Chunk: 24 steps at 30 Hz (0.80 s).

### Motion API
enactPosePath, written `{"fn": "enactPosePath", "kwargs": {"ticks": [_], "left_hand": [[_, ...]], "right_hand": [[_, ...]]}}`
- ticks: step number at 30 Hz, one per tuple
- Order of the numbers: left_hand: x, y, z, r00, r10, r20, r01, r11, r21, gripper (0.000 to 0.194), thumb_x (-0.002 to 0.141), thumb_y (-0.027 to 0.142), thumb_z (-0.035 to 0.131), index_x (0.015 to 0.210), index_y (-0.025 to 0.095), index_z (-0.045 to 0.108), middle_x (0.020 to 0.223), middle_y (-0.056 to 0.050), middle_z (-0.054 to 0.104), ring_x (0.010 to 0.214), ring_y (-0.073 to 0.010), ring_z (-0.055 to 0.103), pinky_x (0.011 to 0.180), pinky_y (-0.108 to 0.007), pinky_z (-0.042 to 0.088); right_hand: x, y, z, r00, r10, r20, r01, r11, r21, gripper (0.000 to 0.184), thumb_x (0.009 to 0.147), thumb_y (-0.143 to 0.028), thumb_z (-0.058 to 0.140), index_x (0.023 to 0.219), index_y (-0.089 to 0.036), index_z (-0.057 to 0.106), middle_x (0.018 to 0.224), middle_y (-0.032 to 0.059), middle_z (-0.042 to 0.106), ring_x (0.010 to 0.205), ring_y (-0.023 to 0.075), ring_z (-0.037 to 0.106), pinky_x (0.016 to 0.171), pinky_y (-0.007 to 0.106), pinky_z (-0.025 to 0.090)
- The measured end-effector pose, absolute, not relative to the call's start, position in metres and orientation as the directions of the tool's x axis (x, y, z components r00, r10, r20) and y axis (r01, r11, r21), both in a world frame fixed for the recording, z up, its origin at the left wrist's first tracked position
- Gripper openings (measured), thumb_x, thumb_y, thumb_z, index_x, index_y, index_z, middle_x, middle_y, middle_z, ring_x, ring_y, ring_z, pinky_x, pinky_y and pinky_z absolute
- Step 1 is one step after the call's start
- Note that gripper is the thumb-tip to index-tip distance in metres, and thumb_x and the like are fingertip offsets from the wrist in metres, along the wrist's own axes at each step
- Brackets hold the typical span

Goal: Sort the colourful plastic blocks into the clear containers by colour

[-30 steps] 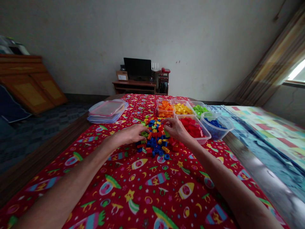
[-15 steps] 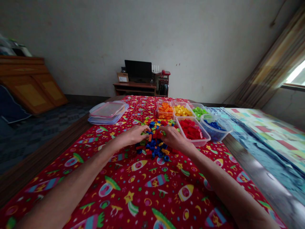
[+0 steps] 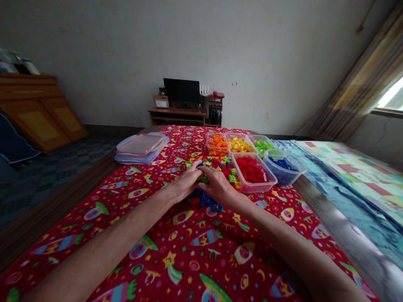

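A loose pile of small plastic building blocks (image 3: 208,200) in blue, red, yellow, green and orange lies on the red patterned tablecloth (image 3: 189,260). Over its near part my left hand (image 3: 186,181) and my right hand (image 3: 217,183) meet, fingertips touching or overlapping. My left hand is curled, and whatever it holds is hidden. The fingers of my right hand bend in towards the left; a bit of green shows between its thumb and fingers, too unclear to place. Just right of my right hand stands a clear tub of red blocks (image 3: 252,170).
Behind the red tub are containers of orange blocks (image 3: 218,144), yellow blocks (image 3: 240,145) and green blocks (image 3: 263,146). A round bowl (image 3: 291,178) holds blue blocks at the right edge. Stacked lids (image 3: 141,147) lie on the left. A monitor (image 3: 181,92) stands beyond the table.
My hands have come together over the pile, from a small gap apart. More green and yellow blocks show beside the red tub. The view has shifted very slightly.
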State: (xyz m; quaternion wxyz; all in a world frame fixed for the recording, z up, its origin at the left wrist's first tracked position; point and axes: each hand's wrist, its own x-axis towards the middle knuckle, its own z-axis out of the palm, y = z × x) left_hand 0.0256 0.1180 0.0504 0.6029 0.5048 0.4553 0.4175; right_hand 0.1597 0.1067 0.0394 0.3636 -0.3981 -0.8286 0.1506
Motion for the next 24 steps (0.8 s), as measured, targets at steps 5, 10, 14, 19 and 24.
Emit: {"fn": "enactPosePath", "kwargs": {"ticks": [5,10,14,19,24], "left_hand": [[0.028,0.104,0.071,0.312,0.931,-0.189,-0.189,0.255,0.948,0.074,0.082,0.01,0.049,0.148,0.02,0.018,0.105,-0.007,0.065,0.08,-0.0111,0.062,0.067,-0.02,0.047],[0.011,0.111,0.078,0.394,0.915,-0.082,-0.029,0.102,0.994,0.064,0.086,0.022,0.055,0.145,0.017,0.03,0.109,-0.009,0.067,0.092,-0.0158,0.066,0.085,-0.029,0.049],[-0.008,0.134,0.077,0.293,0.955,0.049,0.17,-0.103,0.98,0.039,0.084,0.029,0.055,0.119,0.013,0.058,0.1,-0.009,0.072,0.091,-0.02,0.069,0.086,-0.034,0.051],[-0.025,0.154,0.072,0.305,0.949,0.085,0.347,-0.194,0.918,0.033,0.078,0.032,0.054,0.103,0.015,0.065,0.095,-0.008,0.074,0.087,-0.0223,0.07,0.077,-0.034,0.055],[-0.035,0.167,0.061,0.348,0.929,0.124,0.467,-0.286,0.837,0.034,0.075,0.036,0.053,0.099,0.016,0.067,0.094,-0.008,0.074,0.091,-0.0241,0.07,0.079,-0.035,0.055]], "right_hand": [[0.165,0.112,0.038,-0.349,0.819,0.456,0.596,0.569,-0.566,0.025,0.08,-0.013,0.061,0.104,-0.014,0.066,0.088,0.0071,0.071,0.08,0.0173,0.063,0.072,0.025,0.044],[0.184,0.119,0.052,-0.254,0.834,0.49,0.658,0.521,-0.543,0.027,0.082,-0.022,0.062,0.107,-0.012,0.067,0.079,0.005,0.07,0.068,0.0132,0.061,0.065,0.022,0.041],[0.213,0.129,0.071,-0.261,0.85,0.456,0.741,0.48,-0.47,0.022,0.081,-0.024,0.064,0.1,-0.015,0.07,0.08,0.005,0.071,0.07,0.0135,0.061,0.066,0.023,0.042],[0.268,0.168,0.096,-0.231,0.895,0.38,0.831,0.385,-0.402,0.019,0.082,-0.019,0.061,0.099,-0.014,0.069,0.067,0.0028,0.068,0.059,0.0123,0.062,0.061,0.022,0.043],[0.332,0.228,0.116,0.02,0.945,0.326,0.921,0.11,-0.374,0.018,0.08,-0.013,0.062,0.096,-0.007,0.068,0.06,0.0052,0.066,0.05,0.013,0.063,0.059,0.023,0.047]]}}
